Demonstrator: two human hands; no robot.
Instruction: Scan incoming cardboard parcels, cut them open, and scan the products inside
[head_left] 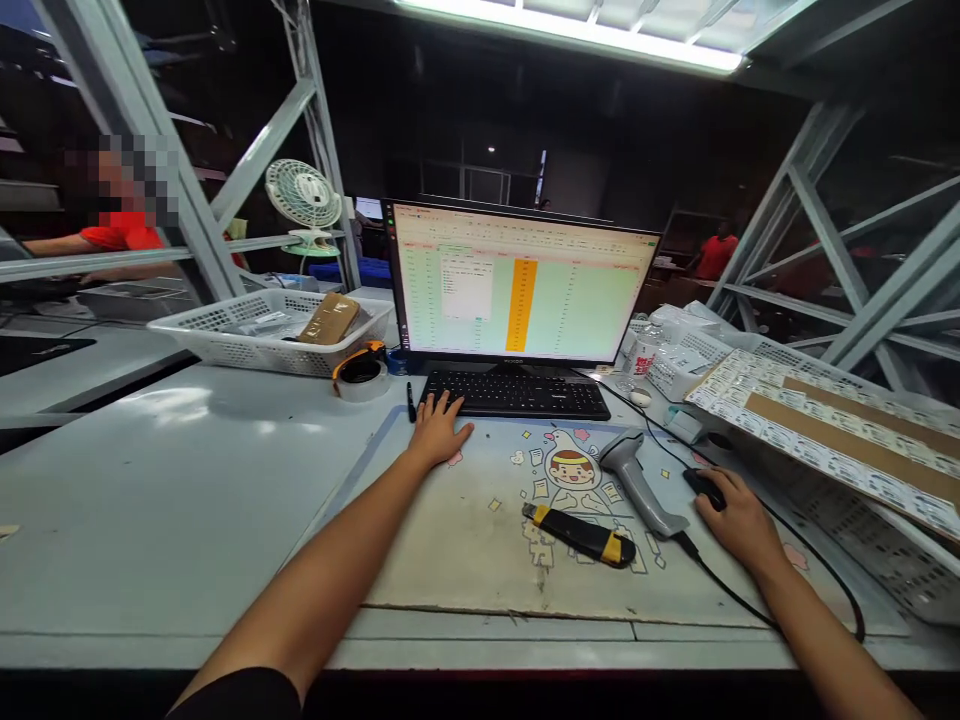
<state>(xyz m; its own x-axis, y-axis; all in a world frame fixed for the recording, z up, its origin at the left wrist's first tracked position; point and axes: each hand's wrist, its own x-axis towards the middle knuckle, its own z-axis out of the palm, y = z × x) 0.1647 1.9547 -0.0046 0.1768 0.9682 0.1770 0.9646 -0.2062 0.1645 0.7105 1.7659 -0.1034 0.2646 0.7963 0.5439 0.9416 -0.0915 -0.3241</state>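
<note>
My left hand [436, 432] lies with its fingers spread over the left end of a black keyboard [525, 394]. On the right of the desk mat [457, 540], my right hand [739, 515] is closed over a black computer mouse [703, 488]. A grey barcode scanner [641, 485] lies on the mat, just left of the mouse, with its cable running toward me. Nearer to me is a black and yellow utility knife [581, 535]. Behind the keyboard stands a monitor [517, 285] showing a spreadsheet with an orange column and a small pop-up window.
A white basket [262, 350] holding a brown packet stands back left, beside a tape roll [360, 375] and a pen [411, 402]. Label-covered cardboard [832, 430] rests on baskets at right. A clip fan [304, 195] and metal frames flank the desk. Other people sit beyond.
</note>
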